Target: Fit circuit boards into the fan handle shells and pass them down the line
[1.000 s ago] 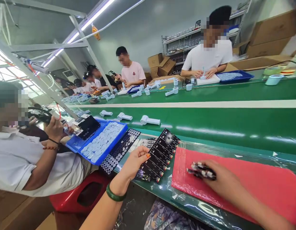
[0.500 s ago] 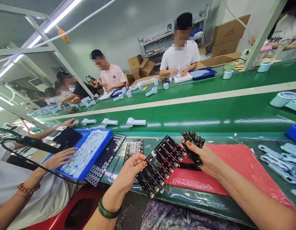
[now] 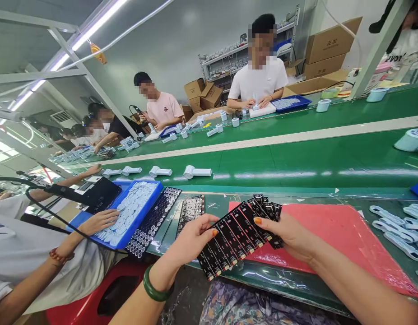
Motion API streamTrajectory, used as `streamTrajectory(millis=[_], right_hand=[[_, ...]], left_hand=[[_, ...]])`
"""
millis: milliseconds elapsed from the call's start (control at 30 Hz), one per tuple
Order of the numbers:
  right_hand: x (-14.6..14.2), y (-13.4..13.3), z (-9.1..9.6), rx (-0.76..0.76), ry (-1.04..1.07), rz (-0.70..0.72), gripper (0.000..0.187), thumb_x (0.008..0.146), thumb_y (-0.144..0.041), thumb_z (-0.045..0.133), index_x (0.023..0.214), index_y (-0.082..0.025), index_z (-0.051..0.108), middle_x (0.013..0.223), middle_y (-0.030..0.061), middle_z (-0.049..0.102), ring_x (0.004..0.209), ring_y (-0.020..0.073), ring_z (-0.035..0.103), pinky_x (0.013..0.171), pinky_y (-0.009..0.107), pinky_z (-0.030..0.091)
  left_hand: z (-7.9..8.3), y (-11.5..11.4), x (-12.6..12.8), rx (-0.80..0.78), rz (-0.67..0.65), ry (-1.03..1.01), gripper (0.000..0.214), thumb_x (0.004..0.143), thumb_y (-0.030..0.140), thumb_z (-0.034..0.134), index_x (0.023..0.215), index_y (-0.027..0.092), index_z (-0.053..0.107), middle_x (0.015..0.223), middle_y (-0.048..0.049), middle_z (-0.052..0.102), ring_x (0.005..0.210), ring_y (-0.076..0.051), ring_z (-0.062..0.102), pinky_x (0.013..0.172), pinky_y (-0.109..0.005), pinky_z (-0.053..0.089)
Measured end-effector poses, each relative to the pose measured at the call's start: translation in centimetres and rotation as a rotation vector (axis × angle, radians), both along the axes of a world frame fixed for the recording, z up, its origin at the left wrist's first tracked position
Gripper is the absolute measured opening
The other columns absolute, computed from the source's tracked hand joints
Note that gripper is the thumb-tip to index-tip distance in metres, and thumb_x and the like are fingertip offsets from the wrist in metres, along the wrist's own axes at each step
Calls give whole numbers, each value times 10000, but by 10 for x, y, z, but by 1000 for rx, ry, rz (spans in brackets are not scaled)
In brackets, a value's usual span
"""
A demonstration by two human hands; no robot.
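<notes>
My left hand (image 3: 192,239) pinches the left edge of a black circuit board panel (image 3: 234,237) made of several joined strips, held tilted above the bench edge. My right hand (image 3: 286,234) grips the panel's right end together with a few separate black board strips (image 3: 270,210) fanned behind it. Both hands hover over the left edge of a red mat (image 3: 334,239) on the green bench.
Another black board panel (image 3: 190,210) and a black tray of round holes (image 3: 155,221) lie left of the mat. A co-worker's hand (image 3: 100,221) rests on a blue tray of pale parts (image 3: 134,210). Light blue parts (image 3: 398,221) lie at right. White devices (image 3: 197,171) ride the green conveyor.
My right hand rose from the red mat with the strips and came to the panel's right end. The view swung right, and both hands now hold the panel close together.
</notes>
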State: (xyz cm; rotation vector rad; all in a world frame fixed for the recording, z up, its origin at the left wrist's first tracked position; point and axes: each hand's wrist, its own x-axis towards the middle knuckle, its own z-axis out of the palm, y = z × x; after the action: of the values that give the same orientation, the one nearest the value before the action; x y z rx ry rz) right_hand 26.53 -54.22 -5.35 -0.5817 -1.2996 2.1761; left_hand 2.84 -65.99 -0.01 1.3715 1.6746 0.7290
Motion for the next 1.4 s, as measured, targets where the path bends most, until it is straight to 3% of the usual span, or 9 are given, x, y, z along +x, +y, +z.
streamTrajectory(millis=[267, 433, 567, 667, 767, 867, 1067, 1267, 1400], right_hand=[[-7, -8, 4, 83, -19, -32, 441, 801, -478, 808, 1107, -194, 667, 1040, 78, 684, 954, 245, 615, 777, 318, 500], [0, -11, 1, 72, 24, 137, 409, 768, -512, 824, 929, -166, 679, 752, 21, 616, 639, 152, 545, 548, 238, 414], [3, -14, -5, -4, 161, 322, 468, 710, -542, 859, 885, -143, 690, 770, 45, 622, 626, 137, 534, 543, 227, 408], [0, -18, -6, -82, 202, 254, 491, 725, -547, 857, 965, -150, 698, 798, 56, 643, 652, 142, 563, 574, 226, 444], [-4, -20, -5, -193, 187, 137, 553, 788, -650, 756, 1043, -165, 687, 875, 83, 670, 734, 182, 614, 644, 264, 505], [-3, -18, -2, -186, 128, 98, 468, 792, -536, 808, 1048, -166, 680, 939, 89, 674, 840, 212, 633, 704, 282, 527], [2, -16, -2, -126, 176, 177, 379, 747, -413, 869, 957, -146, 700, 868, 66, 649, 713, 148, 588, 597, 220, 488], [-10, -23, -4, -283, 149, 57, 432, 804, -503, 806, 1036, -161, 683, 886, 78, 673, 747, 188, 623, 679, 290, 537], [-6, -18, -8, -280, 152, 102, 379, 737, -362, 880, 1005, -163, 700, 909, 67, 676, 792, 175, 627, 682, 259, 535]], left_hand=[[-5, 17, 12, 142, -30, 27, 390, 944, 531, 481, 795, 186, 584, 730, 15, 526, 703, -131, 455, 660, -245, 351], [-25, 12, 21, -87, 24, -587, 484, 736, 626, 726, 737, 172, 560, 652, 7, 554, 538, -107, 486, 524, -230, 348], [-41, 5, 39, -215, -21, -917, 522, 625, 623, 807, 724, 165, 576, 565, 14, 537, 407, -94, 444, 430, -232, 297], [-34, 12, 44, -114, 8, -849, 522, 667, 652, 763, 741, 171, 571, 581, 21, 518, 455, -95, 444, 463, -229, 312], [-17, 26, 38, 119, 76, -418, 458, 795, 625, 663, 746, 176, 589, 667, 9, 536, 595, -109, 446, 562, -230, 342], [-10, 34, 32, 213, 70, -115, 438, 846, 590, 617, 698, 179, 594, 669, 7, 522, 647, -124, 424, 599, -237, 324], [-32, 30, 46, -142, -28, -842, 514, 655, 630, 771, 705, 157, 575, 617, 6, 522, 489, -91, 417, 519, -243, 319], [-17, 47, 50, 250, 198, -257, 390, 781, 532, 724, 728, 171, 586, 622, 26, 527, 589, -99, 432, 559, -221, 311], [-23, 53, 48, 74, 77, -634, 430, 756, 557, 738, 806, 201, 503, 592, 43, 535, 479, -94, 468, 473, -204, 294]])
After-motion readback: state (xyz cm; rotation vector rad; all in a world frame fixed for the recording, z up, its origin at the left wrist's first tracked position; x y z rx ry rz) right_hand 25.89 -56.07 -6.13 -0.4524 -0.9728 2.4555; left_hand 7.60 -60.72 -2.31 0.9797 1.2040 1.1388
